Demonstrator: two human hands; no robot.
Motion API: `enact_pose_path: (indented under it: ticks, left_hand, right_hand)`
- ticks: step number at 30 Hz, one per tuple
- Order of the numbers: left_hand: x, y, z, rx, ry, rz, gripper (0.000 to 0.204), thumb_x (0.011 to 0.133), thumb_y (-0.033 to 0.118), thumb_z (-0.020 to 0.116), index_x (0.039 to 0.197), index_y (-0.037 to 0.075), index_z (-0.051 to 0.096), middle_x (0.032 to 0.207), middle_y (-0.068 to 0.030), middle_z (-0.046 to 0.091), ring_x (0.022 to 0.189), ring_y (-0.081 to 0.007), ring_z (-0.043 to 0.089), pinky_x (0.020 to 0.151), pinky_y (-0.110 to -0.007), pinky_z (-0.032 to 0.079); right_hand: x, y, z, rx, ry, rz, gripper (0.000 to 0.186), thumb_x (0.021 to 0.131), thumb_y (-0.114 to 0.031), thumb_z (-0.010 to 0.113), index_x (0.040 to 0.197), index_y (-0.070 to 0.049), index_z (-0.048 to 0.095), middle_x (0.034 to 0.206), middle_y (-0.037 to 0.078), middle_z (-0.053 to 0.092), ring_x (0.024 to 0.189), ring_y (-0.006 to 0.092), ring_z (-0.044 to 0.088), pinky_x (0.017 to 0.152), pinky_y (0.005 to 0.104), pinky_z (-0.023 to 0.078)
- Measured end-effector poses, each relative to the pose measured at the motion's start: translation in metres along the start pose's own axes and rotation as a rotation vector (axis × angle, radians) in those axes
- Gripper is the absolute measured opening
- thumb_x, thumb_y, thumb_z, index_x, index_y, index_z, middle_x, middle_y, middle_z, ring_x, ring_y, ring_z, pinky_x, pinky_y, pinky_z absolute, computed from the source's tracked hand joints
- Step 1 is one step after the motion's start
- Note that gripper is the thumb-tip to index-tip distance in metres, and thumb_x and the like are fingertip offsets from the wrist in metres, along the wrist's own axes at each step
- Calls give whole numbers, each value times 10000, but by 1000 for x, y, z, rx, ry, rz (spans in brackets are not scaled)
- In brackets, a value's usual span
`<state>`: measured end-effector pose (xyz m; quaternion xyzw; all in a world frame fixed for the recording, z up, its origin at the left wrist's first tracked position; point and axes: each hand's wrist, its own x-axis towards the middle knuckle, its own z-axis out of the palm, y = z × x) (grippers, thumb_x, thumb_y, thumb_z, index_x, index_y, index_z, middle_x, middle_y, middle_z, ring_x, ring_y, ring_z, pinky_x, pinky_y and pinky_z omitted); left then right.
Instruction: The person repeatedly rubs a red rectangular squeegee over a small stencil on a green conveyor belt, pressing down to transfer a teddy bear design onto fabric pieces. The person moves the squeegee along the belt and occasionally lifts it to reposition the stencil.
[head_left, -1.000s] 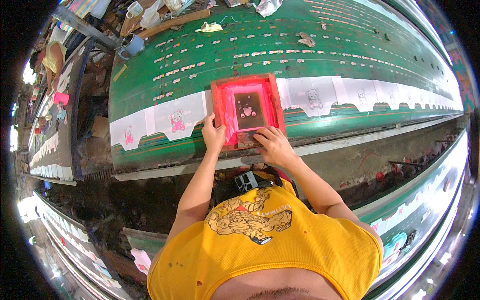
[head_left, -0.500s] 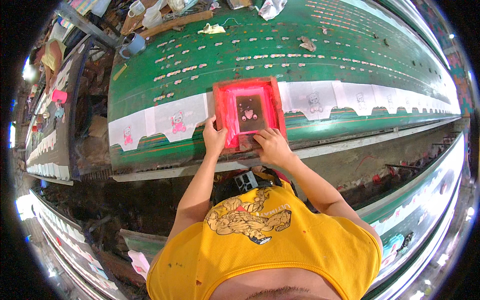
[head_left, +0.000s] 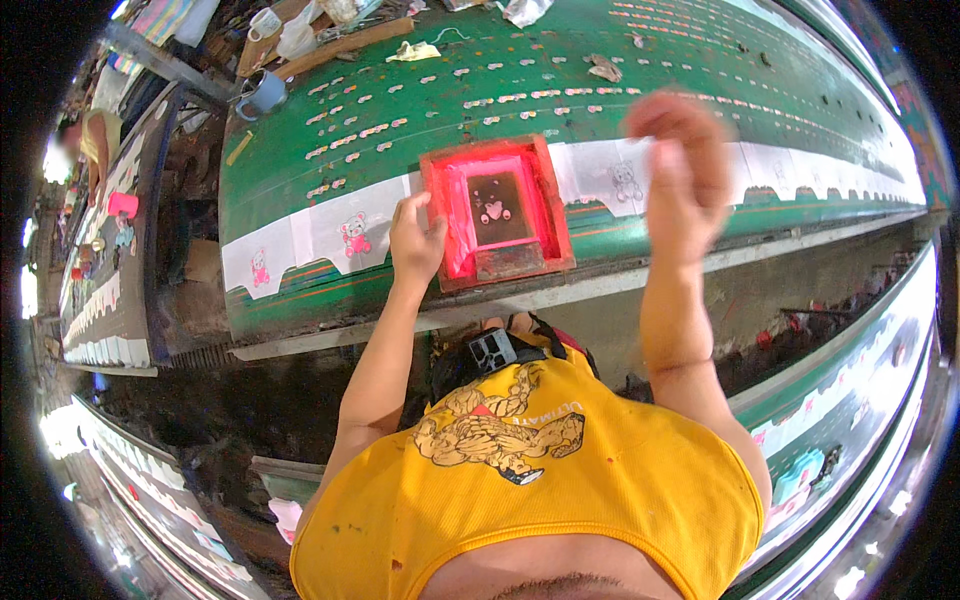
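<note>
A red wooden screen printing frame [head_left: 556,205] lies on the white pieces along the near side of the green table. Pink ink coats its inner edges around a dark mesh window with a small bear motif. My left hand [head_left: 415,245] is at the frame's left side, with thumb and fingers closed about that edge. At the near end inside the frame rests a brown flat block [head_left: 508,262], perhaps a squeegee. To the right of the frame, my right hand [head_left: 690,185] is raised over the table, its fingers smeared by motion.
White pieces with pink bear prints [head_left: 353,234] lie left of the frame; to its right they carry grey outlines [head_left: 626,182]. Farther back on the green table [head_left: 400,95] are rows of small prints, a blue mug [head_left: 263,93] and a crumpled scrap [head_left: 604,68]. Another person [head_left: 100,145] is at far left.
My right hand has left the block in the frame and swung up and right over the table. My left hand stays at the frame's left edge, slightly higher.
</note>
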<state>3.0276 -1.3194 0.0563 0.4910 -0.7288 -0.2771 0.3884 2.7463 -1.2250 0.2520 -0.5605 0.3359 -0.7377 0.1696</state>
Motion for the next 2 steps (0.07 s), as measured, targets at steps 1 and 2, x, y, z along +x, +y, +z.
enact_pose_path:
  ticks: [1,2]
  left_hand:
    - [-13,-21,6,15,-8,-35,370,817,97,711,1156,-29,631,1188,-209,655,1146,-379,620,1017,-447,476]
    - [-22,-35,13,19,-15,-62,378,817,97,710,1164,-32,631,1186,-212,655,1145,-377,620,1017,-448,476]
  right_hand:
    - [22,-23,5,39,14,-179,496,949,-178,694,1364,10,497,1197,139,608,1056,249,600,917,384,504]
    - [20,-28,1,22,22,-183,496,949,-178,694,1364,10,497,1197,139,608,1056,249,600,917,384,504]
